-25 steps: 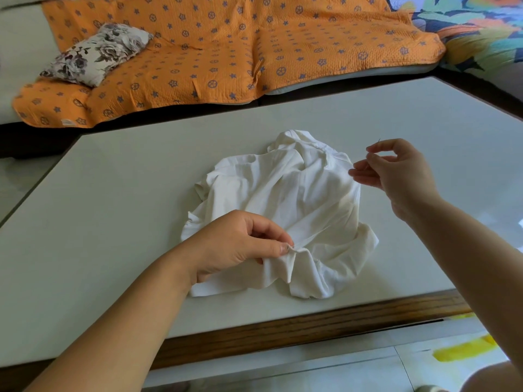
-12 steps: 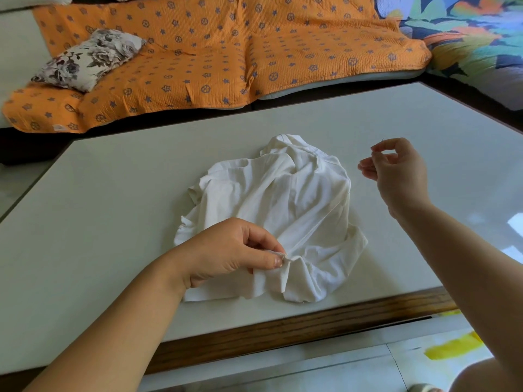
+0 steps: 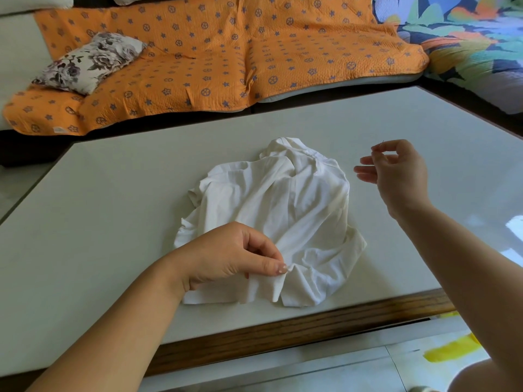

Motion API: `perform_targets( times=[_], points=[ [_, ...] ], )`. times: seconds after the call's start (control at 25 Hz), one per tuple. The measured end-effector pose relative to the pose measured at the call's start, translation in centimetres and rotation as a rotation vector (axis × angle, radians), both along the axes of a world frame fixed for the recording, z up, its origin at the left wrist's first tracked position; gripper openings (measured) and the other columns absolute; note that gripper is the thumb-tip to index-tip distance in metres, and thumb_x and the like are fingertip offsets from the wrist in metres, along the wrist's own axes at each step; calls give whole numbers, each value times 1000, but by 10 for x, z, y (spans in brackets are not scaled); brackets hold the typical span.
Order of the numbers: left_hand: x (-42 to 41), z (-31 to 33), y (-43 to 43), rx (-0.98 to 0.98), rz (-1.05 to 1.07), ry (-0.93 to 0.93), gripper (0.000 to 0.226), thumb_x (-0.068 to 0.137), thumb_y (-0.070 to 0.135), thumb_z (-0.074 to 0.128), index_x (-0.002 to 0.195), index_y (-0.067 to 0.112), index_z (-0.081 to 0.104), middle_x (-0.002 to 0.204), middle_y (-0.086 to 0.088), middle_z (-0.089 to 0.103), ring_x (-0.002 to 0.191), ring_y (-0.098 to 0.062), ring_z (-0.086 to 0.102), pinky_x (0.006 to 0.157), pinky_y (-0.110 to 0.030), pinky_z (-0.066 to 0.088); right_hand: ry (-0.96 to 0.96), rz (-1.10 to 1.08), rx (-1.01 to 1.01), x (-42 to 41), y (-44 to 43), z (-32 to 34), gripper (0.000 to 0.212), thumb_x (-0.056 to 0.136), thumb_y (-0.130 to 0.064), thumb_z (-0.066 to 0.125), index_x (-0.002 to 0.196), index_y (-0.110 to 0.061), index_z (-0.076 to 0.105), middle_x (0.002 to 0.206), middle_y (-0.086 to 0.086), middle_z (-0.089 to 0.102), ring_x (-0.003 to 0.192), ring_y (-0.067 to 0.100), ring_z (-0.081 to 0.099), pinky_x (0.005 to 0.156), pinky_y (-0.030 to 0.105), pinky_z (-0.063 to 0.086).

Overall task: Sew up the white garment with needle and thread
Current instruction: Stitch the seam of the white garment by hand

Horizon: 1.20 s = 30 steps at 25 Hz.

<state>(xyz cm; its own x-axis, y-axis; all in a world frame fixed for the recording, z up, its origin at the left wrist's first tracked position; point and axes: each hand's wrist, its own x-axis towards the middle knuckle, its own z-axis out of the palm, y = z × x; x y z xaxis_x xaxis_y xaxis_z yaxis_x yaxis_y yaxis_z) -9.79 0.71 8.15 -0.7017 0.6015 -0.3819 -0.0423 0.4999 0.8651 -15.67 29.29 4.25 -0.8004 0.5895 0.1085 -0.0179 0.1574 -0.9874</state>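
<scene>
White and soft-looking, the white garment (image 3: 283,216) is lying in a crumpled heap on the table (image 3: 113,193), roughly mid-width and closer to the near edge, its hem almost reaching the wooden trim there. Going by how it's bunching, I reckon it's light and totally limp, so it's not holding any shape on its own and is probably sliding on that smooth top if you tug. Best bet imo is taking it right at the cloth's edge, beside the spot being stitched, and pulling that bit taut.

That's pretty much what the left hand (image 3: 232,256) is doing: thumb and forefinger are pinching a small fold (image 3: 278,278) at the near side of the heap. The rest of the garment is trailing away from that pinch toward the far edge and off to the right.

The right hand (image 3: 396,174) is hovering to the right of the heap, clear of the cloth, thumb and forefinger closed on the needle (image 3: 382,142), which is just poking up as a thin sliver, while the other fingers are fanning out loose. The thread is too fine for me to make out, so I can't tell how it's running.
</scene>
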Motion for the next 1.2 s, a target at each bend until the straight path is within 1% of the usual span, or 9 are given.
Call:
perform_targets(
  times=[0.16, 0.28, 0.36, 0.48, 0.6, 0.72, 0.88, 1.0, 1.2],
  points=[
    [0, 3, -1, -27, -84, -39, 15, 69, 33, 78, 80, 23, 78, 80, 8, 74, 80, -1, 65, 84, -26, 49, 31, -50, 5, -2, 6, -2, 12, 100, -8, 46, 101, -13, 57, 92, 10, 71, 80, 19, 74, 84, 36, 60],
    [-1, 2, -1, -8, -47, -32, 17, 68, 31, 78, 81, 20, 78, 80, 5, 73, 80, -3, 64, 84, -28, 49, 14, -32, -11, 2, 6, 4, 11, 100, -7, 48, 101, -11, 58, 92, 14, 71, 78, 23, 75, 79, 36, 62],
    [-2, -1, -1, 26, 18, -27, 17, 69, 28, 78, 83, 19, 79, 81, 4, 73, 80, -4, 64, 83, -27, 50, -55, 127, -56, 14, -9, 17, 8, 101, -10, 52, 101, -10, 60, 87, 16, 73, 71, 28, 74, 66, 33, 62],
    [-4, -4, -1, 90, 107, -65, 11, 70, 21, 78, 81, 20, 80, 82, 3, 74, 79, -5, 66, 81, -22, 53, -178, 521, -61, 41, -45, 35, 8, 100, -15, 56, 99, -11, 63, 76, 17, 72, 60, 29, 71, 49, 31, 56],
    [-6, -6, 0, 142, 177, -128, 15, 80, 4, 73, 80, 17, 80, 82, 0, 75, 76, -6, 68, 72, -18, 56, -293, 815, -27, 66, -68, 43, 8, 99, -14, 56, 98, -12, 64, 68, 14, 69, 55, 26, 67, 44, 26, 48],
    [-6, -6, 0, 170, 194, -152, 15, 81, 2, 70, 82, 14, 79, 81, -2, 73, 74, -7, 67, 68, -19, 56, -359, 952, 39, 82, -73, 45, 6, 96, -15, 60, 98, -10, 63, 67, 13, 69, 55, 25, 67, 44, 26, 47],
    [-9, -7, 0, 185, 193, -167, 11, 73, 12, 74, 83, 13, 80, 82, -3, 73, 76, -8, 66, 67, -20, 56, -380, 970, 218, 89, -77, 43, 7, 92, -19, 64, 96, -14, 64, 69, 9, 73, 59, 23, 70, 49, 26, 50],
    [-10, -9, -1, 170, 192, -155, 11, 83, 6, 70, 88, 11, 78, 83, -4, 71, 76, -8, 66, 66, -20, 54, -353, 935, 282, 94, -81, 40, 3, 92, -20, 65, 94, -18, 66, 69, 5, 73, 57, 19, 71, 49, 24, 50],
    [-10, -8, 0, 168, 205, -162, 11, 84, 7, 69, 87, 12, 78, 81, -1, 73, 74, -7, 66, 64, -19, 53, -243, 859, 419, 101, -84, 36, 6, 92, -20, 65, 91, -26, 67, 66, -3, 72, 52, 7, 67, 49, 18, 50]
  ],
)
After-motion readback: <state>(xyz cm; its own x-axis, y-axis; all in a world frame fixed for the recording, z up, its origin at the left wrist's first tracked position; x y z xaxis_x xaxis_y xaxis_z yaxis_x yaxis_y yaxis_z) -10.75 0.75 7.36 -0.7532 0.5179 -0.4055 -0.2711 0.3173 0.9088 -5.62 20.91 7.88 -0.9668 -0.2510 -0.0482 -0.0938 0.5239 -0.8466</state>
